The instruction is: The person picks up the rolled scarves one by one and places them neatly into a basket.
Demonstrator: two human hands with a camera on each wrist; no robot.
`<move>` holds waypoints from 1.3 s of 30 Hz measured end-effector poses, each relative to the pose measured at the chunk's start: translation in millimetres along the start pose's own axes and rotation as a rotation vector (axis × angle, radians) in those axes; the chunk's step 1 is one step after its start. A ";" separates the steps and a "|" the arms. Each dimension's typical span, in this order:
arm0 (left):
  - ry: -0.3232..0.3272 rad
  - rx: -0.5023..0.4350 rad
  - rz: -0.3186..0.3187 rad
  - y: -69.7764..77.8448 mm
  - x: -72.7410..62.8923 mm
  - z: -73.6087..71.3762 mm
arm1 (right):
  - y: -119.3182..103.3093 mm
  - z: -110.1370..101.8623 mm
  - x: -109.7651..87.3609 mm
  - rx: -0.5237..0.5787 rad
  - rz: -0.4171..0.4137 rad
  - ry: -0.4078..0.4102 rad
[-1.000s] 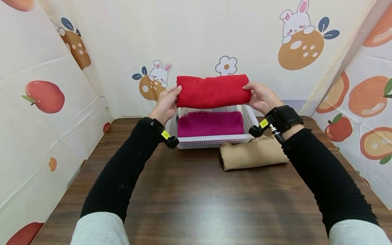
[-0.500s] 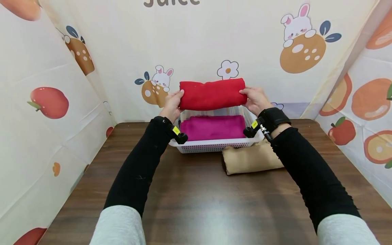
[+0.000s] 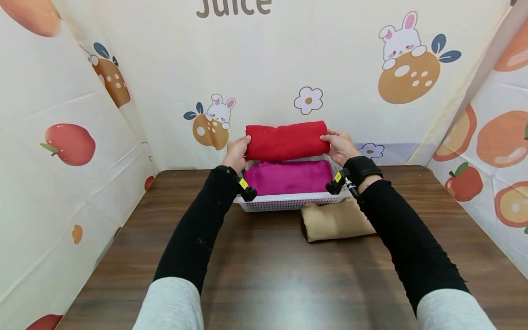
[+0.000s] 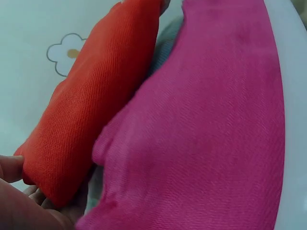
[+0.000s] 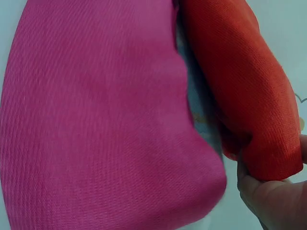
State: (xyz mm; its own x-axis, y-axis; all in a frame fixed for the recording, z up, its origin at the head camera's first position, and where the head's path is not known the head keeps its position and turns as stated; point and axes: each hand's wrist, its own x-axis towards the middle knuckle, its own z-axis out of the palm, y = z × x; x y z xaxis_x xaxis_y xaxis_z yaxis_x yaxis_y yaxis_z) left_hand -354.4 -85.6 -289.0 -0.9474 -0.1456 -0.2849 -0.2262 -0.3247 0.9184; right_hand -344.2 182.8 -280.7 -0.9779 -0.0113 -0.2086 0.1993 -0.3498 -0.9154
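A red rolled cloth (image 3: 286,141) is held level over the back of a white plastic basket (image 3: 284,202). My left hand (image 3: 237,153) pinches its left end, thumb in front and fingers behind. At the other end, my right hand (image 3: 340,145) grips it the same way. Inside the basket lies a folded magenta cloth (image 3: 290,178), in front of the red one. Both wrist views show the red cloth (image 4: 91,100) beside the magenta cloth (image 5: 105,115), with a strip of bluish-grey material (image 5: 201,103) between them.
A tan rolled cloth (image 3: 336,221) lies on the brown wooden table (image 3: 268,266), at the basket's front right. Behind the table hangs a printed curtain (image 3: 264,68), and similar curtains stand at both sides.
Both hands have lowered the red cloth toward the basket, so it now covers most of the basket's back. The head view has tilted slightly up. The tan cloth stays put.
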 end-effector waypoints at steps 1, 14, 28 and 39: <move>0.002 0.003 -0.010 0.0 -2.5 0.2 | 1.2 -0.4 0.1 -0.005 0.002 0.003; 0.051 0.051 -0.038 -11.8 -6.4 -11.0 | 9.3 0.4 1.8 -0.050 0.094 0.071; 0.095 0.066 -0.057 -13.2 -9.8 -12.0 | 7.4 -9.7 -10.4 -0.157 0.107 0.047; 0.124 -0.040 0.058 -3.5 -45.8 -16.1 | -13.1 -48.0 -39.0 -0.195 0.041 0.028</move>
State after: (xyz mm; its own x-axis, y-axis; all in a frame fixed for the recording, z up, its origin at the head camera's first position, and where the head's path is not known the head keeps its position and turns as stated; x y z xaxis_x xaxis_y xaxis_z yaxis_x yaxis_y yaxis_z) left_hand -306.6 -92.8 -283.5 -0.9227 -0.2791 -0.2660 -0.1604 -0.3495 0.9231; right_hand -305.6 232.8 -277.2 -0.9673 0.0051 -0.2536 0.2495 -0.1616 -0.9548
